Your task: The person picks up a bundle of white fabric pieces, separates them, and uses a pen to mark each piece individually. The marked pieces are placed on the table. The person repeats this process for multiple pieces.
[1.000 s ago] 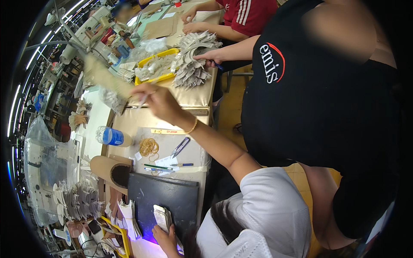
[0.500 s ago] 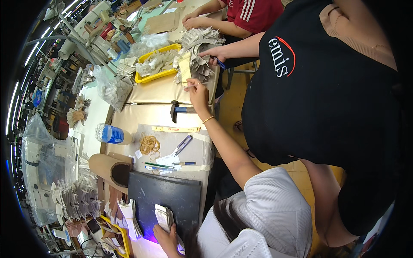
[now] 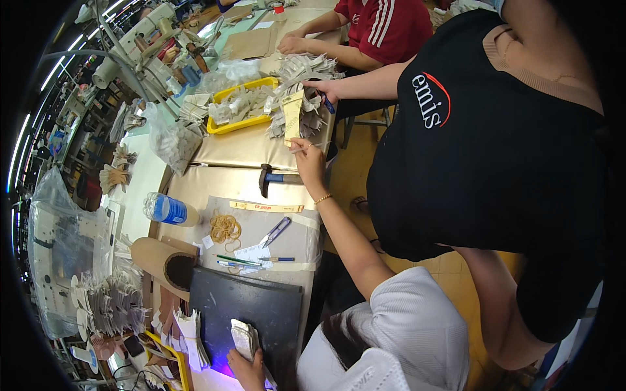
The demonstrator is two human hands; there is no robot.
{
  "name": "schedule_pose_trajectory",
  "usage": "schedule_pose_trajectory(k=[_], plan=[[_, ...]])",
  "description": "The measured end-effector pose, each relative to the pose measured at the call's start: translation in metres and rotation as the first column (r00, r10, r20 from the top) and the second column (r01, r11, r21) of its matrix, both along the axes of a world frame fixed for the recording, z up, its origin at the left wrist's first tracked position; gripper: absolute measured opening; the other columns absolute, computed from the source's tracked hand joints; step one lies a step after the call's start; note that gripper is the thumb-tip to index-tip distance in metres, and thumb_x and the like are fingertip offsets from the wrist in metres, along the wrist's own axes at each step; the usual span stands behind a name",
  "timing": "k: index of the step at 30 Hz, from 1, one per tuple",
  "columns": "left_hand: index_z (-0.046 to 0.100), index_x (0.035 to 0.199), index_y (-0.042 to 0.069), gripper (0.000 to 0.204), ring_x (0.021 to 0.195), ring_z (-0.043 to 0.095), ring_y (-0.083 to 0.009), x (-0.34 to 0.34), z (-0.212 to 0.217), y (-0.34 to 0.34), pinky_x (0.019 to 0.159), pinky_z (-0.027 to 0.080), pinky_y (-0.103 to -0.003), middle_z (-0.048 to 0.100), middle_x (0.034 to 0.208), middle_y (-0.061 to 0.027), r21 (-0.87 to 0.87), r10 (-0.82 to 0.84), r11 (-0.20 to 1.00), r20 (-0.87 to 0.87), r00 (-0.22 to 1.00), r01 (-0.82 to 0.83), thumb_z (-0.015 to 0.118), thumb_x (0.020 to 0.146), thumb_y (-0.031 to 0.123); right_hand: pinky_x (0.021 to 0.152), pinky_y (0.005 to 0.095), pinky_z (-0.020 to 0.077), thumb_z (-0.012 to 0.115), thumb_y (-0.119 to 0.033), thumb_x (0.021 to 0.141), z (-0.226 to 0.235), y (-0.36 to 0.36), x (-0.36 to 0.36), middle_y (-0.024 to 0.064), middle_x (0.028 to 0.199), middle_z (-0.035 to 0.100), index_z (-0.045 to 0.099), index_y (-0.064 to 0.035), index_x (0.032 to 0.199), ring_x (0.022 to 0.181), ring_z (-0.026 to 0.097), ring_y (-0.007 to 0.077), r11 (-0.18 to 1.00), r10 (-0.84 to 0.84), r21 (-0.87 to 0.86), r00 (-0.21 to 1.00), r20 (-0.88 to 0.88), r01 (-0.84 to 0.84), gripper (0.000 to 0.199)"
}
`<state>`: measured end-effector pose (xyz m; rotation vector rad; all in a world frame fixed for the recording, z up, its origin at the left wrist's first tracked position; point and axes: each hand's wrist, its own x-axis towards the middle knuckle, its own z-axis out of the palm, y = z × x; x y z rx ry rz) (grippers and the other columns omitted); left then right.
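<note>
My right hand (image 3: 309,161), with a beaded bracelet at its wrist, pinches the lower end of a pale yellow strip (image 3: 292,118). The strip stands out in front of a heap of grey-white cut pieces (image 3: 306,65). Beside the heap, a standing person in black has a hand (image 3: 326,89) by the strip's upper end, with a dark blue tool in it. At the lower edge my left hand (image 3: 248,370) wraps round a stack of off-white cut pieces (image 3: 244,337) on a black board (image 3: 254,287). Part of that stack is hidden by the hand.
A hammer (image 3: 277,178), yellow ruler-like strip (image 3: 267,207), thread snips (image 3: 276,231), pens (image 3: 240,260) and rubber bands (image 3: 225,228) lie mid-table. A bottle (image 3: 168,208) and thick brown roll (image 3: 163,262) are left. A yellow tray (image 3: 218,128) and a person in red (image 3: 391,32) are farther off.
The view has shifted slightly, so most things sit lower in it. The yellow strip leans a little more to the right. Both hands keep their hold.
</note>
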<state>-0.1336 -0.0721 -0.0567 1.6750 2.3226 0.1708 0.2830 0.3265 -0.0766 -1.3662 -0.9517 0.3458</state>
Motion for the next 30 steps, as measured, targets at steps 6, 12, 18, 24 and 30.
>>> schedule_pose_trajectory(k=[6, 12, 18, 24, 30], plan=[[0.046, 0.109, -0.005, 0.066, 0.101, 0.053, -0.0508, 0.009, 0.011, -0.001, 0.087, 0.042, -0.056, 0.054, 0.105, -0.0295, 0.010, -0.019, 1.000, 0.026, 0.999, 0.019, 0.088, 0.072, 0.031, 0.068, 0.0327, 0.0543, 0.070, -0.022, 0.097, -0.011, 0.000, 0.000, 0.0121, 0.087, 0.076, 0.077, -0.0070, 0.106, 0.077, 0.074, 0.0235, 0.999, 0.002, -0.035, 0.999, 0.033, -0.001, 0.019], [0.047, 0.109, -0.004, 0.064, 0.101, 0.054, -0.0503, 0.038, 0.039, 0.006, 0.087, 0.043, -0.056, 0.054, 0.106, -0.0289, 0.019, 0.007, 1.000, 0.045, 0.999, -0.008, 0.088, 0.073, 0.029, 0.071, 0.0258, 0.0545, 0.070, -0.017, 0.098, -0.008, 0.000, 0.003, 0.0091, 0.088, 0.078, 0.076, -0.0024, 0.108, 0.080, 0.075, 0.0146, 0.995, 0.016, -0.094, 0.999, 0.040, -0.012, 0.019], [0.047, 0.110, -0.004, 0.065, 0.101, 0.054, -0.0502, 0.015, 0.014, 0.000, 0.087, 0.043, -0.056, 0.054, 0.106, -0.0286, 0.026, -0.015, 1.000, 0.028, 0.999, 0.014, 0.088, 0.073, 0.030, 0.074, 0.0268, 0.0560, 0.067, -0.017, 0.100, -0.005, -0.003, 0.002, 0.0098, 0.090, 0.078, 0.073, -0.0010, 0.115, 0.089, 0.077, 0.0184, 0.997, 0.046, -0.056, 0.999, -0.024, -0.048, 0.022], [0.047, 0.109, -0.005, 0.066, 0.101, 0.054, -0.0502, 0.014, 0.015, 0.001, 0.087, 0.043, -0.056, 0.055, 0.105, -0.0286, 0.016, -0.012, 1.000, 0.028, 1.000, 0.011, 0.088, 0.072, 0.031, 0.075, 0.0282, 0.0567, 0.064, -0.020, 0.102, 0.014, -0.016, -0.003, 0.0124, 0.096, 0.079, 0.073, -0.0037, 0.115, 0.093, 0.077, 0.0197, 1.000, 0.021, -0.019, 0.999, 0.040, -0.021, 0.023], [0.049, 0.116, -0.008, 0.076, 0.107, 0.054, -0.0519, 0.010, 0.016, 0.013, 0.096, 0.043, -0.055, 0.057, 0.112, -0.0322, -0.161, 0.106, 0.982, 0.050, 0.993, -0.096, 0.088, 0.067, 0.036, 0.074, 0.0297, 0.0573, 0.063, -0.011, 0.101, 0.022, -0.002, 0.004, 0.0157, 0.095, 0.078, 0.073, -0.0030, 0.115, 0.091, 0.077, 0.0199, 0.991, 0.090, 0.109, 0.992, -0.093, -0.080, 0.019]])
